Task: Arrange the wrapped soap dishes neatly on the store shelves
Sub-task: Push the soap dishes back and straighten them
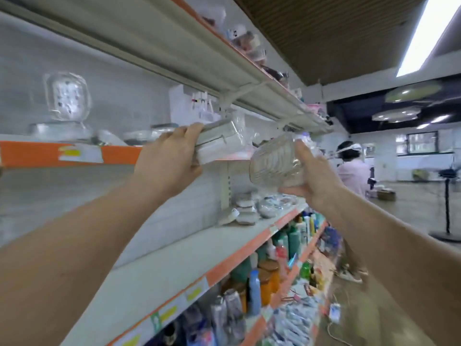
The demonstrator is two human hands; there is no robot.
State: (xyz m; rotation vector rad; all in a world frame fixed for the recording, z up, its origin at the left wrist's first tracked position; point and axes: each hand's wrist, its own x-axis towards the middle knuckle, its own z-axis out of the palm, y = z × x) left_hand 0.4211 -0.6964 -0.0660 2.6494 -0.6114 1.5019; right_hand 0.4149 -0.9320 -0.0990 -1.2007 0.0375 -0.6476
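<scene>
My left hand (172, 158) grips a white wrapped soap dish (219, 139) at the front edge of the orange-trimmed shelf (37, 153). To its right, my right hand (311, 176) holds a clear ribbed wrapped soap dish (274, 162) in the air, in front of the shelf upright. More wrapped dishes lie on that shelf to the left: one stands upright against the back wall (67, 96), others lie flat below it (59, 131) and further right (139, 136). The picture is motion-blurred.
A lower shelf (174, 258) carries several small wrapped dishes (249, 208) at its far end. Bottles (264, 283) fill the shelves beneath. A top shelf (174, 53) holds packaged goods. A person in pink (354, 168) stands down the aisle, with a fan stand (447, 203) on the floor.
</scene>
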